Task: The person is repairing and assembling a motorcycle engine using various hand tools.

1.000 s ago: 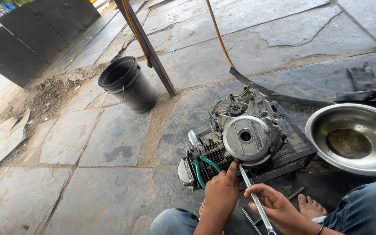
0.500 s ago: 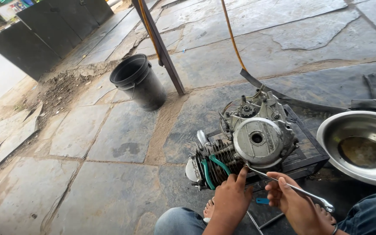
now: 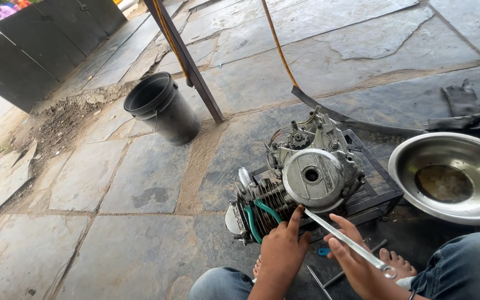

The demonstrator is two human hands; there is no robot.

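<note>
We see the right hand [image 3: 362,261] pinching a long spanner [image 3: 346,243] whose shaft slants up-left to the engine [image 3: 306,175] on its black frame [image 3: 379,191]; the left hand [image 3: 281,250], forefinger extended, the rest curled, rests nearer, against the fins.

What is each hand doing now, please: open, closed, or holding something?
Left hand: open, forefinger touching the grey metal engine, holding nothing.
Right hand: closed on the long silver metal spanner.

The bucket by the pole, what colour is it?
Black bucket, shown best in the head view.
</note>
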